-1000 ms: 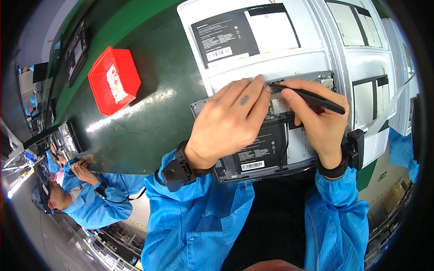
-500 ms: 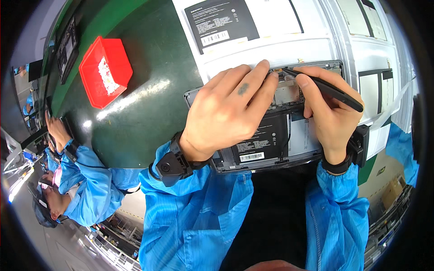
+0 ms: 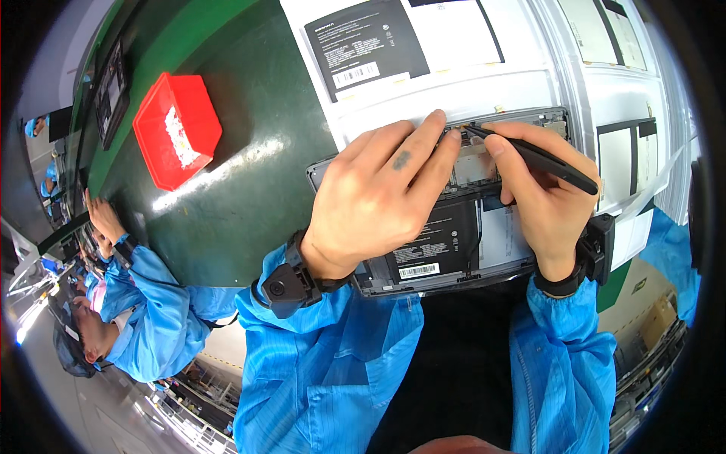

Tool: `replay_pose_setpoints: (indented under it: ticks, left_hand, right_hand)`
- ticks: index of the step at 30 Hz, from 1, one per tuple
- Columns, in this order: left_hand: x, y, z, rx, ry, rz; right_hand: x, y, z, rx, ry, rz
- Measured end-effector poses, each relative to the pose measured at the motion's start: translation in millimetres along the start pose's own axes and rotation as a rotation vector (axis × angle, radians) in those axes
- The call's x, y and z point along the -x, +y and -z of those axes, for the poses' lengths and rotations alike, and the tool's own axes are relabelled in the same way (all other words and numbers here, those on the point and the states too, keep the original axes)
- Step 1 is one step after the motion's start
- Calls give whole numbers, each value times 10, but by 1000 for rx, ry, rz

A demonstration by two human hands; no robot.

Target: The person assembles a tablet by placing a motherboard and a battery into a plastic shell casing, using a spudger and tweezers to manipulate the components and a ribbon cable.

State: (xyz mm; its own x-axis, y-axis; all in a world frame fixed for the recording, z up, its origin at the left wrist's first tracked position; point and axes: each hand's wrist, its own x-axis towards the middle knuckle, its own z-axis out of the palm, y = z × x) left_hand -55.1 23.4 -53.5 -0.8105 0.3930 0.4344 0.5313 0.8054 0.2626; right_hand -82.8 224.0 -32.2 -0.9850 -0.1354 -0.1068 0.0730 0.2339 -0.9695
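An opened tablet lies in front of me, its inner parts bare, with a black battery in its near half. Across its left side rests my left hand, open, fingers stretched toward the far edge and fingertips on the inner parts. My right hand is closed in a pinch round slim black tweezers. The tweezers slant down to the left, their tip at the far strip of parts close to my left fingertips. What the tip touches is too small to make out.
A red bin with small white bits stands on the green table at left. White trays holding another battery lie beyond the tablet and to its right. A dark device lies far left. A co-worker sits at left.
The view has shifted slightly, so the bin and tablet sit a little lower. Both hands keep nearly the same pose, and the tweezers stay at the tablet's far strip.
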Motion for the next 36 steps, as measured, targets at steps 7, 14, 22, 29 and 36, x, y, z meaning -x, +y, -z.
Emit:
replay_pose_setpoints:
  ticks: [7, 14, 22, 29, 36]
  left_hand:
    - [-40, 38, 117, 12, -64, 37]
    - [629, 38, 560, 93, 157, 834]
    - [1134, 438, 613, 1294, 52, 1128]
    - [511, -277, 1184, 870, 211, 1148]
    - [-384, -2630, 1433, 1340, 404, 1251]
  right_hand:
    - [-20, 2, -5, -22, -32, -18]
    - [11, -28, 115, -354, 20, -82]
    - [1, -85, 146, -461, 3, -10]
    - [263, -196, 588, -487, 110, 312]
    - [302, 96, 1111, -67, 319, 314]
